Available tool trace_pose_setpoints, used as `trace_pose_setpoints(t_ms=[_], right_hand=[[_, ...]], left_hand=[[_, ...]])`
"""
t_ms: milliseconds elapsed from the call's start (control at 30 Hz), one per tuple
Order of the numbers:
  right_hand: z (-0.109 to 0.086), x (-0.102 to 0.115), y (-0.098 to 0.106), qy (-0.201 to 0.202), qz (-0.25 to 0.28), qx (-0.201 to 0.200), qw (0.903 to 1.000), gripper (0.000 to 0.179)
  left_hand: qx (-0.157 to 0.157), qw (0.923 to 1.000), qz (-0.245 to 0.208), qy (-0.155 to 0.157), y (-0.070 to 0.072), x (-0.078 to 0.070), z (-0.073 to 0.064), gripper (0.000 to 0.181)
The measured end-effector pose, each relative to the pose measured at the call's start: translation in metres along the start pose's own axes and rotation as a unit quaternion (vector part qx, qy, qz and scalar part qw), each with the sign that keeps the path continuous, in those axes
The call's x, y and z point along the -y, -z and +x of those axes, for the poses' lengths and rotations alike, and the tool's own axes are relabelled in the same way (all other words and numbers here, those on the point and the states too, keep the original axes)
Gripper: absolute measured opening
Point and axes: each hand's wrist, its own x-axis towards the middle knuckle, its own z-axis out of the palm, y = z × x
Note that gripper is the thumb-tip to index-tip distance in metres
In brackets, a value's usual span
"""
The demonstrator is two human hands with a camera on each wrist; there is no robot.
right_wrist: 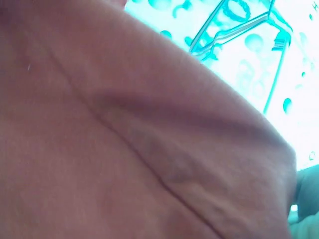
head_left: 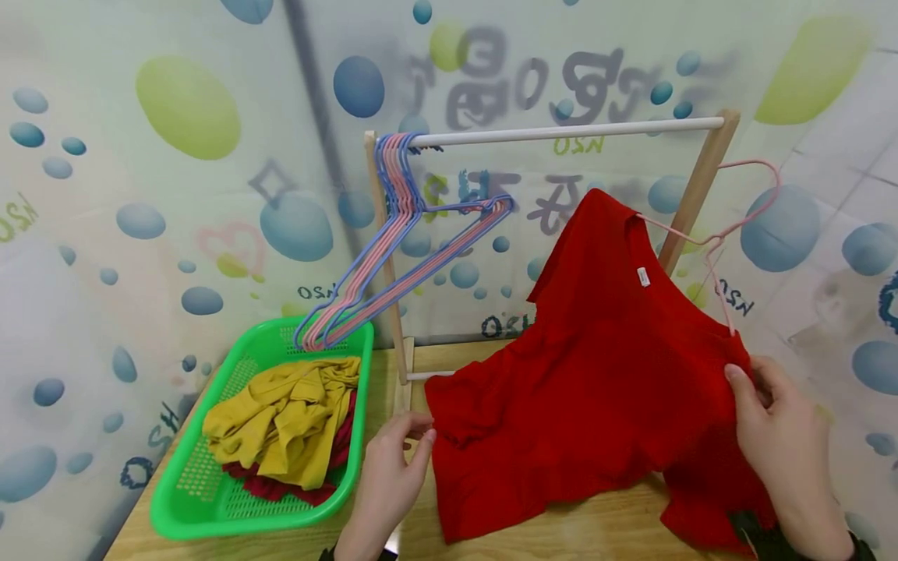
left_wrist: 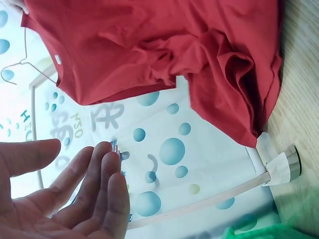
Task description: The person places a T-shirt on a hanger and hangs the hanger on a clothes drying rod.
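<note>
A red short-sleeved shirt [head_left: 596, 374] spreads across the right half of the head view, its lower part on the table. A pink hanger [head_left: 777, 185] sits in its neck opening, hook pointing up to the right. My right hand [head_left: 789, 436] pinches the shirt at the right shoulder, near the hanger's end. By the left sleeve is my left hand [head_left: 393, 467]; in the left wrist view its fingers [left_wrist: 94, 169] are extended and apart from the fabric. Red cloth [right_wrist: 124, 129] fills most of the right wrist view, hiding the right fingers.
A rack with a white rail [head_left: 561, 134] and wooden posts stands behind the shirt. Several blue and pink hangers [head_left: 400, 187] hang at its left end. To the left, a green basket [head_left: 164, 499] holds yellow clothing [head_left: 288, 421] over dark red clothing [head_left: 281, 488].
</note>
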Motion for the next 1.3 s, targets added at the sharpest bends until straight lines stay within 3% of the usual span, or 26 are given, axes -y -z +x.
trace_pose_setpoints(t_ms=[200, 467, 733, 933, 1100, 1300], right_hand=[[0.012, 0.006, -0.005, 0.022, 0.021, -0.058, 0.9979, 0.037], [0.036, 0.011, -0.005, 0.053, 0.051, -0.106, 0.9917, 0.038], [0.058, 0.022, 0.000, 0.087, 0.076, -0.164, 0.9797, 0.037], [0.072, 0.026, 0.013, 0.112, 0.028, -0.199, 0.9731, 0.039], [0.078, 0.028, 0.023, 0.135, 0.006, -0.209, 0.9685, 0.041], [0.079, 0.034, 0.019, 0.151, 0.000, -0.186, 0.9707, 0.037]], left_hand=[[0.005, 1.0000, 0.002, 0.002, 0.000, 0.001, 0.000, 0.008], [0.005, 1.0000, 0.004, 0.005, -0.001, 0.002, 0.000, 0.008], [0.007, 0.9999, 0.003, 0.009, -0.001, 0.002, 0.001, 0.008], [0.015, 0.9997, 0.001, 0.019, 0.000, 0.001, 0.002, 0.008], [0.019, 0.9995, 0.005, 0.024, 0.000, 0.001, 0.003, 0.008], [0.020, 0.9995, 0.005, 0.024, 0.000, 0.002, 0.003, 0.008]])
